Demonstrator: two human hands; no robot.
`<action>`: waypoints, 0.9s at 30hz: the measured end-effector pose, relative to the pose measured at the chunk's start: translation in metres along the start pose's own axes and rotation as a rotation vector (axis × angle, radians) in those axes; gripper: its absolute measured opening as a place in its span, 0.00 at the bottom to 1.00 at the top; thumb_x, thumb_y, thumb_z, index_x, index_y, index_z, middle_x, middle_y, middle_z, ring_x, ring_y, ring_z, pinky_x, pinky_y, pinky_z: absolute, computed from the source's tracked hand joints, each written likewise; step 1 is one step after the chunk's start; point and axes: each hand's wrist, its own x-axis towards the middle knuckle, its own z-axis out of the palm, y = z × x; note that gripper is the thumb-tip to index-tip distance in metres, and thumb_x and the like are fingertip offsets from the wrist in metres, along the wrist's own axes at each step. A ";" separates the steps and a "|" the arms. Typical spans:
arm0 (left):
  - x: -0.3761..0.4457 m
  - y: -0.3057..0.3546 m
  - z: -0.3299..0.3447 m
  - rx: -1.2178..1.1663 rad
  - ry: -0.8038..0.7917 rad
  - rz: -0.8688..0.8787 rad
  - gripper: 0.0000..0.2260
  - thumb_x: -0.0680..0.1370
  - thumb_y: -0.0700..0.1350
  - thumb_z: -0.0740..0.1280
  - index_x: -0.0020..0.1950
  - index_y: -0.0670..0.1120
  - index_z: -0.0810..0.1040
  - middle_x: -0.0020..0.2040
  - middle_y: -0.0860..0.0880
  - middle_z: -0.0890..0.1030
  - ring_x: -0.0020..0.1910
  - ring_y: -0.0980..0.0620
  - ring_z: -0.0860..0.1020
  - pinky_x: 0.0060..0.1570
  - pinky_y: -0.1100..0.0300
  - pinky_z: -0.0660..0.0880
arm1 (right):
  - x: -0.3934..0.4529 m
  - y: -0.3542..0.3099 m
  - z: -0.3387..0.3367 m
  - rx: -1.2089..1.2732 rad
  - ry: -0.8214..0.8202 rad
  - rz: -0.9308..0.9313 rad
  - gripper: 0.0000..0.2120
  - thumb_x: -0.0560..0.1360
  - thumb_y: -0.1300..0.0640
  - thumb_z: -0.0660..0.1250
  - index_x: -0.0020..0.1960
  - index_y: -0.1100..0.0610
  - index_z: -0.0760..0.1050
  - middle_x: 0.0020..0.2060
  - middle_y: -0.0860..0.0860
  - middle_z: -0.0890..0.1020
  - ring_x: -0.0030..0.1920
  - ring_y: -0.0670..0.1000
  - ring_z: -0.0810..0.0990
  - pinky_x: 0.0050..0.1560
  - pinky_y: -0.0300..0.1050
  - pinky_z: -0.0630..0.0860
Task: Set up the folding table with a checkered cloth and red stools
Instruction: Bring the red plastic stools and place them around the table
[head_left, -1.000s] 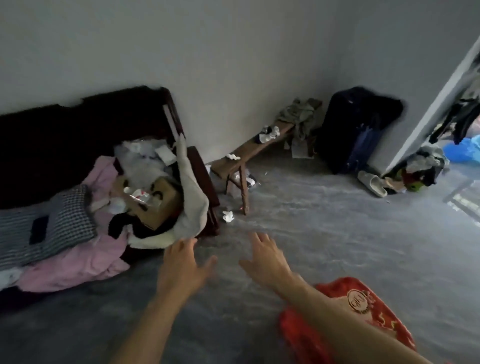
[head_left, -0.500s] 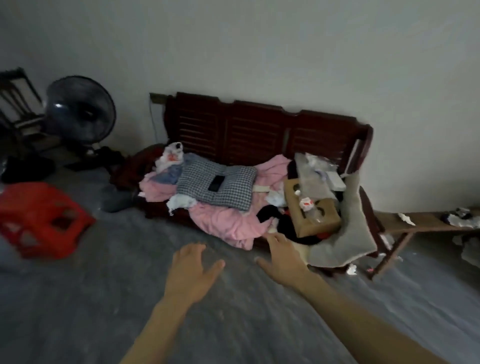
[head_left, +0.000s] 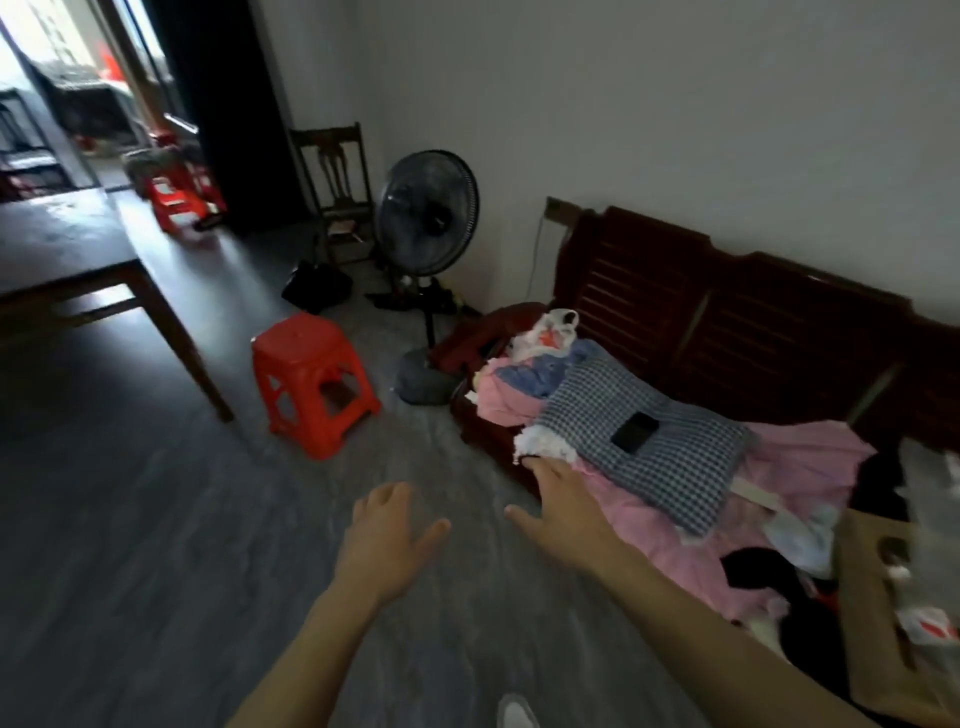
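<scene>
Our left hand (head_left: 387, 540) and right hand (head_left: 563, 512) reached forward over the grey floor (head_left: 156, 571), fingers spread and holding nothing. The folded checkered cloth (head_left: 654, 452) lay on the dark wooden bench (head_left: 727, 322), a phone (head_left: 635, 432) on top, just beyond our right fingertips. A red stool (head_left: 311, 379) stood beside the table (head_left: 67, 249).
</scene>
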 end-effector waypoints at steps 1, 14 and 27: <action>0.018 -0.003 -0.007 0.019 0.021 -0.030 0.27 0.74 0.62 0.66 0.67 0.48 0.71 0.68 0.46 0.70 0.65 0.43 0.69 0.64 0.51 0.69 | 0.027 -0.005 0.000 0.018 -0.011 -0.030 0.35 0.75 0.40 0.65 0.76 0.53 0.60 0.73 0.54 0.65 0.72 0.55 0.64 0.71 0.53 0.65; 0.201 -0.075 -0.079 -0.040 0.238 -0.303 0.25 0.73 0.61 0.67 0.64 0.47 0.75 0.64 0.45 0.75 0.62 0.45 0.72 0.62 0.53 0.70 | 0.288 -0.089 0.005 0.005 -0.171 -0.285 0.34 0.76 0.42 0.67 0.76 0.55 0.60 0.72 0.55 0.65 0.72 0.56 0.64 0.71 0.52 0.64; 0.407 -0.219 -0.158 -0.195 0.300 -0.323 0.26 0.72 0.62 0.66 0.62 0.46 0.76 0.62 0.44 0.75 0.60 0.43 0.73 0.61 0.53 0.70 | 0.521 -0.235 0.046 -0.032 -0.164 -0.323 0.37 0.74 0.43 0.68 0.77 0.54 0.58 0.73 0.54 0.64 0.72 0.55 0.64 0.70 0.53 0.66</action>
